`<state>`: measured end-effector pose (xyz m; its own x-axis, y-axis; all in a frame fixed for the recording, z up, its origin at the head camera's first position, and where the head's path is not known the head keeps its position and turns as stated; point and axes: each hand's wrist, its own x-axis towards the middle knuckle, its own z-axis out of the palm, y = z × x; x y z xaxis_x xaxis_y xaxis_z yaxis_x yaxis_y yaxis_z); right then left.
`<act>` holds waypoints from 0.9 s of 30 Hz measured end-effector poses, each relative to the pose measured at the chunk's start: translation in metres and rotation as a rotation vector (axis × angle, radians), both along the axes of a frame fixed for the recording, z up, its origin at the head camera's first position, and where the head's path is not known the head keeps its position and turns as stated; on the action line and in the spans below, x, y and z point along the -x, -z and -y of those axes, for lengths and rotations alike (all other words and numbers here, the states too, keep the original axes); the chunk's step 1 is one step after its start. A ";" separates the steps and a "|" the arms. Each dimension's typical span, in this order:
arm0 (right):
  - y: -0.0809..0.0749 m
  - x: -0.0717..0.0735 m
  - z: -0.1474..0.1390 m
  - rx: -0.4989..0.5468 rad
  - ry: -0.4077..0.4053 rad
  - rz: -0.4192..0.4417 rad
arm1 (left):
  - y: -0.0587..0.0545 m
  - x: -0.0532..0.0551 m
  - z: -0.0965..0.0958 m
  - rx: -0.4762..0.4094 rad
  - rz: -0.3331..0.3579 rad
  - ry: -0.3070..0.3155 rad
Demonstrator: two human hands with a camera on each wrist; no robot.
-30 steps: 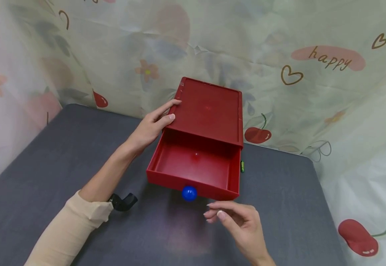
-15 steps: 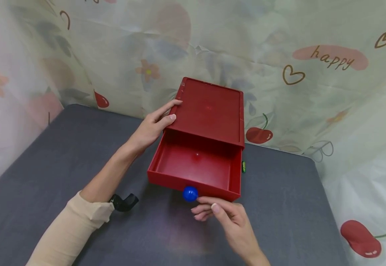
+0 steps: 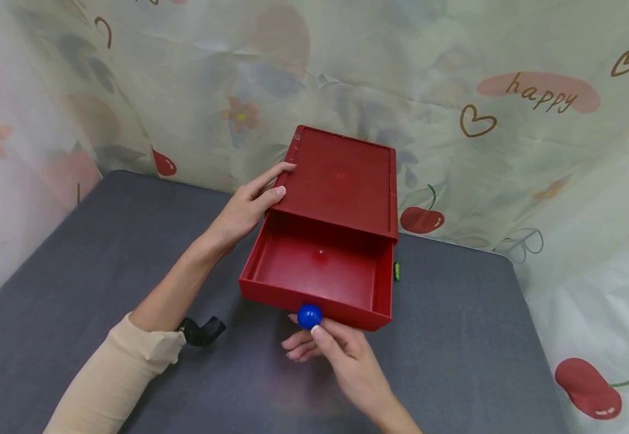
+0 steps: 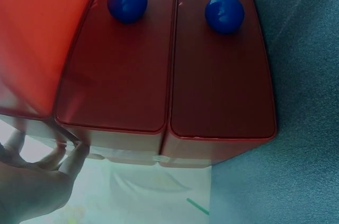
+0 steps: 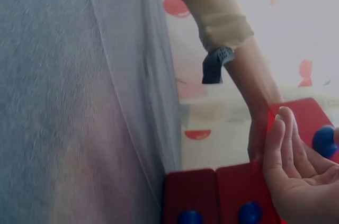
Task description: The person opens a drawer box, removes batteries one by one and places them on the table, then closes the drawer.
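Note:
A red drawer cabinet [image 3: 341, 175] stands on the grey table, its top drawer [image 3: 314, 259] pulled out with nothing inside. My left hand [image 3: 241, 211] braces the cabinet's left side. Its index finger and thumb reach onto the top near the edge, while the other fingertips press the side wall in the left wrist view. At the drawer front, my right hand [image 3: 341, 361] pinches the round blue knob [image 3: 309, 316], thumb in front and index finger passing behind. The remaining right fingers extend loosely below the knob. Two lower drawers [image 4: 114, 70] with blue knobs are closed in the left wrist view.
A small green cylinder [image 3: 397, 272] lies by the cabinet's right side. A black strap [image 3: 203, 331] sticks out from the left wrist. A printed curtain [image 3: 358, 66] hangs behind the table [image 3: 455, 337] and along both sides.
My right hand has moved left along the drawer front and taken hold of the blue knob. The left hand, cabinet and drawer have stayed in place.

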<state>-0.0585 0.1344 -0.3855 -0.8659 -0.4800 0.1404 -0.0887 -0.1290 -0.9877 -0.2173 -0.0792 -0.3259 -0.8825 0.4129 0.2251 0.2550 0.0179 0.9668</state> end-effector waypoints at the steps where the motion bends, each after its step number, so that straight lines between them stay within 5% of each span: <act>1: 0.000 0.001 0.002 0.007 -0.005 0.013 | 0.000 0.000 0.000 -0.002 -0.001 0.001; 27: -0.008 0.017 0.004 0.028 0.083 0.054 | -0.001 0.001 -0.001 0.004 0.016 -0.018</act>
